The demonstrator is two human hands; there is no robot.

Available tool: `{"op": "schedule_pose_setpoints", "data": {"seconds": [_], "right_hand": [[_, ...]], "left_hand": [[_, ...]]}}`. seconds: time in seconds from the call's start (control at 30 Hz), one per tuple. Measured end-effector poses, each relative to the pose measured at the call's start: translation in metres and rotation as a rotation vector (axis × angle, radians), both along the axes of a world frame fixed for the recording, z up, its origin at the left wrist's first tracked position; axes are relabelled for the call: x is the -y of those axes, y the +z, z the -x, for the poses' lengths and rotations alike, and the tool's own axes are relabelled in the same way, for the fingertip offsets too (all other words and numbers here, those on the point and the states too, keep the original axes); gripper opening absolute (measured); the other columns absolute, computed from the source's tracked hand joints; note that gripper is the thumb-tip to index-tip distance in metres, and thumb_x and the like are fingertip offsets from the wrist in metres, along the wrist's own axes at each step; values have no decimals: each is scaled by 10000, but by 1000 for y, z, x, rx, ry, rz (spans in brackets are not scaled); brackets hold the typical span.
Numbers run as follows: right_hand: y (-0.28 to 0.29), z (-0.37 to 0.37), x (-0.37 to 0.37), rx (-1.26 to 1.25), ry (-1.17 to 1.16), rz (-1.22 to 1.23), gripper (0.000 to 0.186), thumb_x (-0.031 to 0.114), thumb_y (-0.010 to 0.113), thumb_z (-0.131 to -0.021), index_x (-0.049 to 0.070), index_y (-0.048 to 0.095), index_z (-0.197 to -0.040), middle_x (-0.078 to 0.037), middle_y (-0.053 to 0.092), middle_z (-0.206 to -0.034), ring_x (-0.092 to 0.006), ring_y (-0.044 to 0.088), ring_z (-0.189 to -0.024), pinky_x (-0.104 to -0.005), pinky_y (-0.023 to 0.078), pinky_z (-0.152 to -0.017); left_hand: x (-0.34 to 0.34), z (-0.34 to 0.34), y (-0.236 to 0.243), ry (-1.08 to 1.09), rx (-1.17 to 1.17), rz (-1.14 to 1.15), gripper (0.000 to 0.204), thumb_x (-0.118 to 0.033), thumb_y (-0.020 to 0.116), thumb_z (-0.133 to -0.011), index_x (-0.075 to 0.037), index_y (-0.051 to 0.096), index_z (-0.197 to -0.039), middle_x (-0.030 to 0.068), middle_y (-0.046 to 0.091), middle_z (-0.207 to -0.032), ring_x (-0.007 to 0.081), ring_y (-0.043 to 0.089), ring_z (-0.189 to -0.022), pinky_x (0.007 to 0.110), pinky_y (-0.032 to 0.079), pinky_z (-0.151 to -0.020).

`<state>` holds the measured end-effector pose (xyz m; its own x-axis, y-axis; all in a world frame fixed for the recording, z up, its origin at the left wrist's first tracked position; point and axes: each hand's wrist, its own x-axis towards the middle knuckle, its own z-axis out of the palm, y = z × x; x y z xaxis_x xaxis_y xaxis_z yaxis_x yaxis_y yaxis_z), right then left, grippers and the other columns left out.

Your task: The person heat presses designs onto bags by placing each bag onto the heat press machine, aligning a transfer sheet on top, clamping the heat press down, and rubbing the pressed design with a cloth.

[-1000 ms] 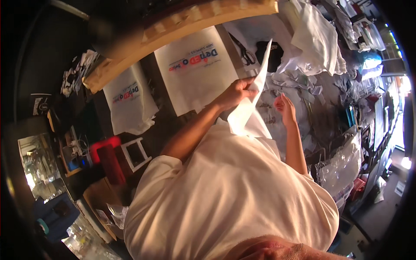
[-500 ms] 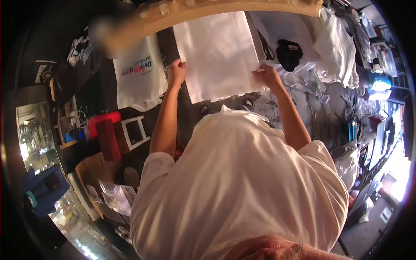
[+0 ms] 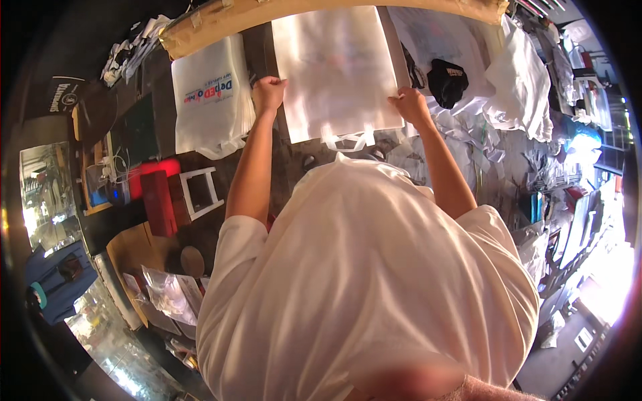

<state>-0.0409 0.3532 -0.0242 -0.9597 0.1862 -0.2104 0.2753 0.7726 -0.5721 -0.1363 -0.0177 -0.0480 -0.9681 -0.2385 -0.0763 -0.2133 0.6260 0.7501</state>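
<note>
A flat white bag (image 3: 338,73) lies lengthwise in front of me, its pale strap handles (image 3: 351,140) showing at the near edge. My left hand (image 3: 269,95) is closed at the bag's left edge, fingertips pinched on it. At the right edge, my right hand (image 3: 412,107) pinches the sheet in the same way. To the left sits a stack of white printed bags (image 3: 208,100) with coloured lettering. A black cap-like cloth item (image 3: 447,83) rests to the right, on whitish translucent sheeting (image 3: 438,40).
A long tan bar (image 3: 321,15) with tape on it crosses the far side. Crumpled white plastic (image 3: 518,80) hangs at the right, with scraps below it. A red box (image 3: 158,200) and a white frame (image 3: 200,192) stand at the left, near a cardboard box (image 3: 137,244).
The bag and both hands sit slightly farther up in view, and more of the bag's handles shows. A blurred shape over the bar's left end is gone.
</note>
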Motion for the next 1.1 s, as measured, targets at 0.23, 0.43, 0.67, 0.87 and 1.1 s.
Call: {"op": "schedule_pose_setpoints", "data": {"seconds": [0.23, 0.43, 0.67, 0.87, 1.1], "right_hand": [[-3, -5, 5, -81, -132, 67, 334, 348, 791, -760, 39, 699, -846, -197, 708, -833, -363, 700, -826, -446, 534, -729], [9, -4, 8, 2, -94, 8, 362, 363, 808, -754, 41, 694, -875, -201, 711, -853, -352, 699, -840, -438, 532, -745], [32, -28, 1, -17, -106, -24, 486, 405, 817, -753, 42, 654, -1032, -176, 715, -906, -309, 695, -892, -401, 528, -774], [44, -66, -18, 892, 414, 171, 515, 443, 820, -756, 24, 682, -1021, -94, 733, -928, -255, 704, -856, -352, 552, -781], [-35, -108, 65, -72, -102, 216, 435, 445, 767, -807, 25, 723, -909, -84, 664, -695, -245, 666, -718, -344, 534, -743]], "left_hand": [[-3, -1, 1, 49, 44, 57, 267, -296, 840, -740, -55, 741, -801, 63, 731, -783, 181, 673, -719, 331, 520, -708], [-2, -5, 4, 76, -18, 97, 285, -300, 836, -736, -38, 722, -746, 103, 727, -739, 236, 692, -685, 363, 535, -692], [9, -54, 27, -150, 91, -59, 853, -429, 933, -583, 5, 575, -1224, 185, 650, -1079, 325, 642, -1043, 432, 530, -844], [12, -136, 31, -507, 3, 401, 1321, -375, 954, -524, -35, 180, -1539, 237, 388, -1431, 410, 342, -1368, 503, 304, -1155], [-23, -132, 59, -652, -192, 361, 1146, -314, 950, -518, -191, 375, -1502, 194, 336, -1508, 399, 355, -1363, 543, 290, -1137]]}}
